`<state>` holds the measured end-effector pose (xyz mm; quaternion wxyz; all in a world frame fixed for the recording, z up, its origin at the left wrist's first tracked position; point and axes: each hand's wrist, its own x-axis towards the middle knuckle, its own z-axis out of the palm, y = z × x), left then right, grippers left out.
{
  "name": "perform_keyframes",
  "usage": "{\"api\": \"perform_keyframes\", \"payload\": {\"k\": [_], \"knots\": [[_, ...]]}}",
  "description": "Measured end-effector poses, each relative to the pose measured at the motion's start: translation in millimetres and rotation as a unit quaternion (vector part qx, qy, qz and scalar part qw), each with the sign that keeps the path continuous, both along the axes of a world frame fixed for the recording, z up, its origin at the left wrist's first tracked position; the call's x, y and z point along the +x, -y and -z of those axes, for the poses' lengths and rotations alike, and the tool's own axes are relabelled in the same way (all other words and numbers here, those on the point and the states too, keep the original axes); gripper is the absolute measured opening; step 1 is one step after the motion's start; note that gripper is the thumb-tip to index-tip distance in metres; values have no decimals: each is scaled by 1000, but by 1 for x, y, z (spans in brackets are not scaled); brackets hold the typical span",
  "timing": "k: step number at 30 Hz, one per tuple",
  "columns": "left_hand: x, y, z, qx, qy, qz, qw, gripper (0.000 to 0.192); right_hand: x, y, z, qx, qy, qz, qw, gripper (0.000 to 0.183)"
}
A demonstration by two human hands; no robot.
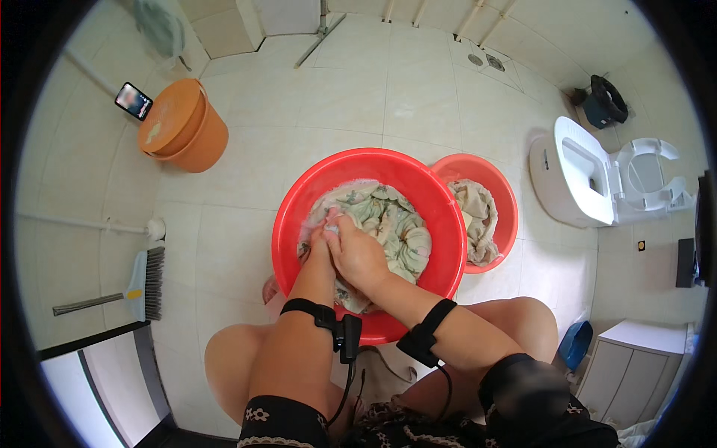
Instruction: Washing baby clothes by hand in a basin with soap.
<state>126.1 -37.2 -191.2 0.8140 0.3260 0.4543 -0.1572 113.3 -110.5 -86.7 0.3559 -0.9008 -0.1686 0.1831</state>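
Observation:
A large red plastic basin [369, 154] stands on the tiled floor before me, with a wet, pale green patterned cloth [400, 229] bunched in soapy water. Over the basin's left part my right hand [355, 249] is closed on a bit of the fabric, against my left hand [322, 238]. The left fingers are partly hidden by the right hand and the cloth, but they also press on the fabric. A smaller salmon-pink basin [507, 196] touches the red one on the right and holds a beige cloth [479, 215].
An orange lidded bucket [201, 137] stands at the upper left, a phone [134, 101] beside its lid. A broom [147, 284] leans at the left wall. On the right are a white toilet [577, 173], a dark bin [602, 103] and a white cabinet [633, 364]. Cables hang from my forearm straps.

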Motion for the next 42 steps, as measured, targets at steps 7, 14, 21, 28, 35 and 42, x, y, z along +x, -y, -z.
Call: {"api": "perform_keyframes", "payload": {"k": [7,14,21,28,35,42], "knots": [[-10,-5,-32,-11,129,44,991,41,34,22,10,-7,53,46,997,37],[-27,-9,-28,291,195,105,931,35,59,72,53,-39,69,67,995,47],[-32,9,23,347,138,264,889,60,31,65,62,-298,-36,-143,943,73],[-4,15,9,332,16,370,868,63,63,58,77,-375,-159,-205,890,70],[7,9,33,339,-45,372,863,60,85,47,95,-365,-294,-206,859,45],[27,26,7,139,-33,211,967,62,113,63,135,-300,-230,-174,909,37]]}}
